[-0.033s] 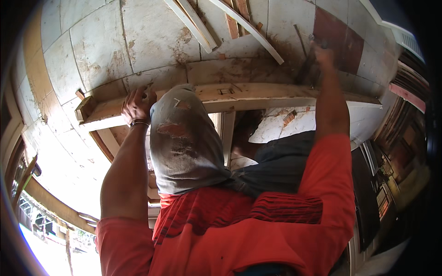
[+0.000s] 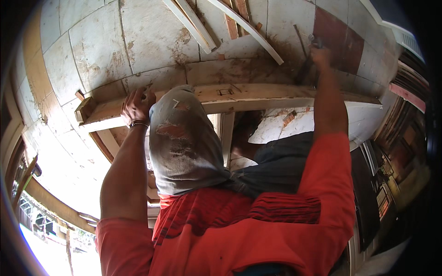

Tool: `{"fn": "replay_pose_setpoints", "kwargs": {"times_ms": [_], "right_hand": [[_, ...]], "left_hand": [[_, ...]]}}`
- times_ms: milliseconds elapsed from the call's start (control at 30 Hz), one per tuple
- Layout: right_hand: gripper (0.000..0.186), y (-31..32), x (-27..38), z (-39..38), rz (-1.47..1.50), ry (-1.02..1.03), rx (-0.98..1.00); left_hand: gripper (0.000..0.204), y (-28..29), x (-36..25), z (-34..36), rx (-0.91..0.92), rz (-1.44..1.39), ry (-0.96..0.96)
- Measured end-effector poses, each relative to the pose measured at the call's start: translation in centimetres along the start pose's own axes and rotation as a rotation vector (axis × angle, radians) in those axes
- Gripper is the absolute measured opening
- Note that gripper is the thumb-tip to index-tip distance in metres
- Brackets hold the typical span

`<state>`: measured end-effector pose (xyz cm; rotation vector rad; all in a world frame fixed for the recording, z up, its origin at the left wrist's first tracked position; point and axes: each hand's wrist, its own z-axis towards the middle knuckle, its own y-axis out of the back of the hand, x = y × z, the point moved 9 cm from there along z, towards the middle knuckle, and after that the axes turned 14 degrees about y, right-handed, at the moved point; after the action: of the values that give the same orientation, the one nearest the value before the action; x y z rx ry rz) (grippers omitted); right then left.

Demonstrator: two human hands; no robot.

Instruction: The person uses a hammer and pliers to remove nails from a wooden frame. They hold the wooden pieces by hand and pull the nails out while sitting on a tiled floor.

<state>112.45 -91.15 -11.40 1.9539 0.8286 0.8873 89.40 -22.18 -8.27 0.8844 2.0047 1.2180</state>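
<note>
The head view has us looking over a person in a red shirt, whose left hand has its fingers curled over the left end of a long wooden beam set across the tiled wall. The right hand is clamped on a dark tool pressed near the beam's upper edge. The beam looks seated but not finished, we judge; the tool's tip and the beam's middle behind the cloth-wrapped head stay hidden.

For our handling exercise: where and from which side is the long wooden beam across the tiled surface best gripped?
Probably grip the wooden beam near its left end, where the left hand curls over its top edge. Come from the near side: the edge there is narrow and bare, while the right hand holds a dark tool farther along.
</note>
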Motion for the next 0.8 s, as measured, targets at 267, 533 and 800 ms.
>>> {"fn": "replay_pose_setpoints", "kwargs": {"times_ms": [267, 533, 800], "right_hand": [[0.042, -4.8, 10.4, -2.2, -0.535, 0.244, -0.032], [0.036, -4.1, -2.6, 5.3, 0.118, -0.114, 0.12], [0.048, -8.2, -12.9, 5.0, -0.79, 0.363, 0.41]], "left_hand": [[0.026, -0.5, 0.1, 0.2, 0.04, 0.017, -0.01], [0.024, 0.2, 0.1, -0.1, 0.042, 0.048, 0.0], [0.023, -0.7, -0.5, 0.1, 0.026, 0.016, -0.026]]}}
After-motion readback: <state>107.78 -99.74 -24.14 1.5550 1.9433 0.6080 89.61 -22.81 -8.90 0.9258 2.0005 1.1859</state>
